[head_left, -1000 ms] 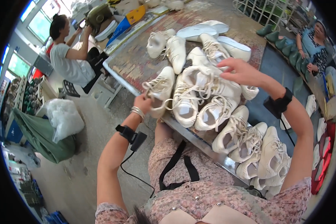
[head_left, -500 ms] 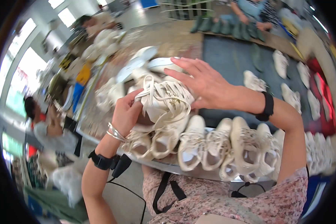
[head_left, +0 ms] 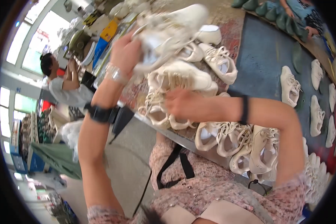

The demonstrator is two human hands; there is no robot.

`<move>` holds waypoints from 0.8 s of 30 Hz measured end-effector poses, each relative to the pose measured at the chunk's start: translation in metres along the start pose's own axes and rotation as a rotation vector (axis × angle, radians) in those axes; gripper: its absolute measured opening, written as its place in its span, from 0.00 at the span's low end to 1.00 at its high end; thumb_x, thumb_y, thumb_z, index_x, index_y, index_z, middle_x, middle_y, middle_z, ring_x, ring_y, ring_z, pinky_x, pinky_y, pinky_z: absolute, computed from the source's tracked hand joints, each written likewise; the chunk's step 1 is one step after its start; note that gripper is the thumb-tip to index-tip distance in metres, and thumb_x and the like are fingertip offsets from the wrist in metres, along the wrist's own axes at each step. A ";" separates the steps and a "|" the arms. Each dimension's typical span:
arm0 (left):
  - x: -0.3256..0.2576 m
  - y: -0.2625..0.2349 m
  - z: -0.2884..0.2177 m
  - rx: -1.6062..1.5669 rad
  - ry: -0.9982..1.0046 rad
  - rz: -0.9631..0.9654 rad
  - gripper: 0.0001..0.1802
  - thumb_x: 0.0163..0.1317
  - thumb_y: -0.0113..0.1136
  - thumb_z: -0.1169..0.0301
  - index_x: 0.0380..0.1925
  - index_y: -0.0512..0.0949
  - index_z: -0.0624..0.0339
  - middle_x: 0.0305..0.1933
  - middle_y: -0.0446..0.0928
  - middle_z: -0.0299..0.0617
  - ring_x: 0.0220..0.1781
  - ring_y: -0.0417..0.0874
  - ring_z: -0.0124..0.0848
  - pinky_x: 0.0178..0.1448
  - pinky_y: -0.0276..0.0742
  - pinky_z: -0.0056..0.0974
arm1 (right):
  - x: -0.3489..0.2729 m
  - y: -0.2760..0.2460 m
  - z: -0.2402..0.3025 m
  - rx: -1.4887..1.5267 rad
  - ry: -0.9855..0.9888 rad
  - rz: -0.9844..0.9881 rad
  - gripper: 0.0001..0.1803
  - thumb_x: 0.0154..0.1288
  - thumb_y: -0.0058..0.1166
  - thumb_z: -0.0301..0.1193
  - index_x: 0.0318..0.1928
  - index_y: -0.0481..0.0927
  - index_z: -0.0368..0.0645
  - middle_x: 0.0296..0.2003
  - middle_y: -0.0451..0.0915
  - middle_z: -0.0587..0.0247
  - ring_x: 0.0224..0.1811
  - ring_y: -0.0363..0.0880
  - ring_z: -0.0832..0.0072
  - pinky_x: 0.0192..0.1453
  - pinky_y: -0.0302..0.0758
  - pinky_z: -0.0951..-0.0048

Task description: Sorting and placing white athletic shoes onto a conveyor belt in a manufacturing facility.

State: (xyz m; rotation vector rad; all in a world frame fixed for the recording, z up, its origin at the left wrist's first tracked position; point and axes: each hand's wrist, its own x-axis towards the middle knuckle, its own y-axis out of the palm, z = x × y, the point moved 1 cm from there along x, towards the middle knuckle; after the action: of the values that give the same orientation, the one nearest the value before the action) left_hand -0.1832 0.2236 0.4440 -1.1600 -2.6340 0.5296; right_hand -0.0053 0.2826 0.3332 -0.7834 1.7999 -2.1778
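My left hand, raised over the left part of the table, is closed on a cream lace-up sneaker, which is smeared by motion. Closer to me, my right hand is over the front row, its fingers blurred and partly hidden. Whether it grips anything does not show. Beside it lie a cream sneaker on its side and another upright sneaker with loose laces. Farther right along the near edge stand several more sneakers.
A dark mat covers the table's right part, with spaced single sneakers on it. Green shoe forms line the far edge, near another person's hand. At the left sits a person in a white top. A black cable hangs by my lap.
My left hand has carried the sneaker up and away from me. My right hand has left that sneaker and come down toward the front row. The view has turned.
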 end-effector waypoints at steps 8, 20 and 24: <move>-0.116 -0.100 0.068 -0.098 -0.014 -0.208 0.18 0.59 0.48 0.73 0.49 0.74 0.65 0.46 0.77 0.44 0.44 0.79 0.32 0.47 0.75 0.35 | 0.095 0.104 -0.001 -0.404 -0.395 0.248 0.15 0.52 0.53 0.41 0.35 0.83 0.46 0.43 0.77 0.56 0.54 0.69 0.64 0.57 0.64 0.55; -0.102 -0.095 0.255 0.345 0.004 -0.458 0.12 0.47 0.63 0.66 0.32 0.80 0.59 0.32 0.80 0.47 0.35 0.82 0.43 0.36 0.77 0.42 | -0.120 -0.174 -0.105 0.830 0.842 -1.106 0.19 0.62 0.55 0.45 0.31 0.75 0.39 0.28 0.73 0.67 0.31 0.68 0.82 0.35 0.70 0.76; -0.095 -0.087 0.269 0.443 -0.030 -0.472 0.11 0.47 0.63 0.65 0.29 0.81 0.58 0.29 0.81 0.46 0.33 0.82 0.43 0.35 0.77 0.42 | -0.254 -0.217 -0.156 0.328 1.023 -1.281 0.22 0.60 0.56 0.45 0.23 0.76 0.38 0.19 0.71 0.73 0.23 0.65 0.85 0.26 0.63 0.77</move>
State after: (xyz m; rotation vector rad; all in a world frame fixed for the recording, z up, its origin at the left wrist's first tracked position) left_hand -0.2678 0.0350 0.2296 -0.3883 -2.5000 0.9593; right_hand 0.1629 0.5869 0.4565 -0.9516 1.0786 -4.1577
